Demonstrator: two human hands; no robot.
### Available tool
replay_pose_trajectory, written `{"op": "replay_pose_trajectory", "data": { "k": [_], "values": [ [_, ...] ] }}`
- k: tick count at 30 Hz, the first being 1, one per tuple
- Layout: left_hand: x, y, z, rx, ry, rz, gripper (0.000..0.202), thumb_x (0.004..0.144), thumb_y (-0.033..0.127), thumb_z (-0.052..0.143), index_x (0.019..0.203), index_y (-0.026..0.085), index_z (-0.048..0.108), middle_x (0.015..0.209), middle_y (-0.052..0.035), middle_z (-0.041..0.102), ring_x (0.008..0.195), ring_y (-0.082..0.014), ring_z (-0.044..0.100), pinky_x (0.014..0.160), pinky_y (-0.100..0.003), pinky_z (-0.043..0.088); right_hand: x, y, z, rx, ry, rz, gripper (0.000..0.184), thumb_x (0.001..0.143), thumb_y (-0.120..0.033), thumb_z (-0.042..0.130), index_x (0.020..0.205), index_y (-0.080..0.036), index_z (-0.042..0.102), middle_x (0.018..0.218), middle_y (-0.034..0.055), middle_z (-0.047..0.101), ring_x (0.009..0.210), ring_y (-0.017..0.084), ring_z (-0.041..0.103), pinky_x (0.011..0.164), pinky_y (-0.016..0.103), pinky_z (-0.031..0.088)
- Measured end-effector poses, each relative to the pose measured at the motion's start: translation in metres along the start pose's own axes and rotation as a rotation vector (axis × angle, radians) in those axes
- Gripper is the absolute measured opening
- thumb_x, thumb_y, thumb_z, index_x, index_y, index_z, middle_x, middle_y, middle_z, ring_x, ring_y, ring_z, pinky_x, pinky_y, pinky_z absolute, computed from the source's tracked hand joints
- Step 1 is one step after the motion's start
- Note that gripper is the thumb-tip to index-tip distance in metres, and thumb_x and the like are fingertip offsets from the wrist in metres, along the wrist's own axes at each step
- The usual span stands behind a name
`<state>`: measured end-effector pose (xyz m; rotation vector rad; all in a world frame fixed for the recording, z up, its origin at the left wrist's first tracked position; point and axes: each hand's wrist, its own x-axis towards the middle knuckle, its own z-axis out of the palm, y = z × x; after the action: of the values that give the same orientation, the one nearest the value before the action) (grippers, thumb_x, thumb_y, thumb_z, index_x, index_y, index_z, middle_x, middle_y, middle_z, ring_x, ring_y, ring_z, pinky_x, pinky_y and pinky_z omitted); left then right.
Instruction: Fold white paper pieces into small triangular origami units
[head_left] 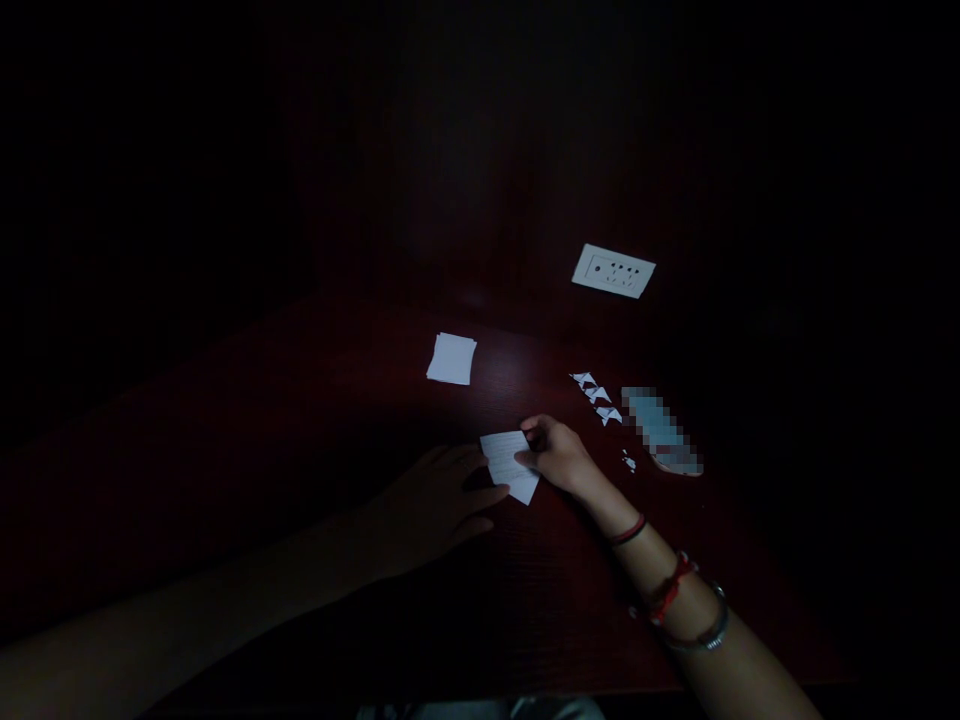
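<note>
A small lined sheet of paper (504, 462) lies between my hands near the middle of the dark red table. My right hand (559, 455) pinches its right edge, thumb on top and fingers behind. From the left, my left hand (450, 490) reaches in with its fingers apart, the tips at the paper's left and lower edges. Most of that hand is in shadow, and whether it presses on the sheet is hard to tell. Farther back sits a stack of white paper squares (452, 359).
Several small folded paper pieces (597, 397) lie in a row right of my right hand, with tiny paper scraps (628, 461) nearer me. Beside them is a blurred-out phone-like object (660, 430). A socket plate (614, 271) is on the wall behind. The surroundings are very dark.
</note>
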<state>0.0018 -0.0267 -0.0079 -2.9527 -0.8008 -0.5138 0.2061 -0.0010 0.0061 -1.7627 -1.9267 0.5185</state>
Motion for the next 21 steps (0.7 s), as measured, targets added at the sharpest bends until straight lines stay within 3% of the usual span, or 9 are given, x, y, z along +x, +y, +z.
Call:
{"op": "replay_pose_trajectory", "data": {
  "k": [6, 10, 14, 18, 21],
  "values": [
    [0.0024, 0.0001, -0.0014, -0.021, 0.023, 0.028, 0.032, 0.083, 0.037, 0.041, 0.114, 0.031, 0.045, 0.114, -0.0036, 0.045, 0.104, -0.0248, 0.039, 0.085, -0.04, 0.03, 0.0008, 0.0016, -0.0045, -0.051, -0.048, -0.06, 0.032, 0.061, -0.022, 0.064, 0.092, -0.019, 0.056, 0.086, 0.0044, 0.048, 0.08, 0.016, 0.048, 0.074, 0.033, 0.036],
    [0.0022, -0.0018, 0.0012, -0.012, 0.015, 0.044, 0.032, 0.084, 0.037, 0.039, 0.114, 0.03, 0.044, 0.115, -0.004, 0.044, 0.103, -0.0236, 0.04, 0.085, -0.04, 0.031, 0.0, -0.0002, -0.0059, -0.047, -0.083, -0.118, 0.022, 0.064, -0.019, 0.061, 0.085, -0.019, 0.054, 0.085, 0.0024, 0.046, 0.08, 0.015, 0.046, 0.073, 0.031, 0.036],
    [0.0012, -0.0037, 0.0041, -0.006, 0.004, 0.028, 0.033, 0.084, 0.038, 0.039, 0.116, 0.031, 0.043, 0.116, -0.0042, 0.043, 0.104, -0.0231, 0.038, 0.085, -0.04, 0.031, -0.0009, -0.0008, -0.0054, 0.024, -0.091, -0.162, 0.027, 0.066, -0.017, 0.058, 0.09, -0.019, 0.048, 0.078, -0.0005, 0.05, 0.071, 0.012, 0.047, 0.065, 0.026, 0.038],
    [0.0008, -0.0038, 0.004, -0.01, -0.012, 0.011, 0.034, 0.083, 0.037, 0.04, 0.117, 0.034, 0.041, 0.117, -0.0043, 0.04, 0.106, -0.0233, 0.037, 0.084, -0.039, 0.032, -0.0027, -0.0031, -0.0046, 0.182, 0.047, -0.147, 0.044, 0.064, -0.013, 0.058, 0.104, -0.019, 0.041, 0.069, -0.0034, 0.053, 0.062, 0.01, 0.049, 0.059, 0.023, 0.039],
    [0.0, -0.0038, 0.0029, -0.012, -0.016, 0.002, 0.034, 0.084, 0.037, 0.039, 0.118, 0.034, 0.039, 0.118, -0.0038, 0.04, 0.107, -0.0237, 0.036, 0.085, -0.039, 0.032, -0.0075, -0.0062, -0.0054, 0.094, 0.134, -0.24, 0.027, 0.067, -0.011, 0.056, 0.093, -0.018, 0.052, 0.07, -0.0014, 0.056, 0.064, 0.011, 0.051, 0.063, 0.024, 0.04]
  ]
}}
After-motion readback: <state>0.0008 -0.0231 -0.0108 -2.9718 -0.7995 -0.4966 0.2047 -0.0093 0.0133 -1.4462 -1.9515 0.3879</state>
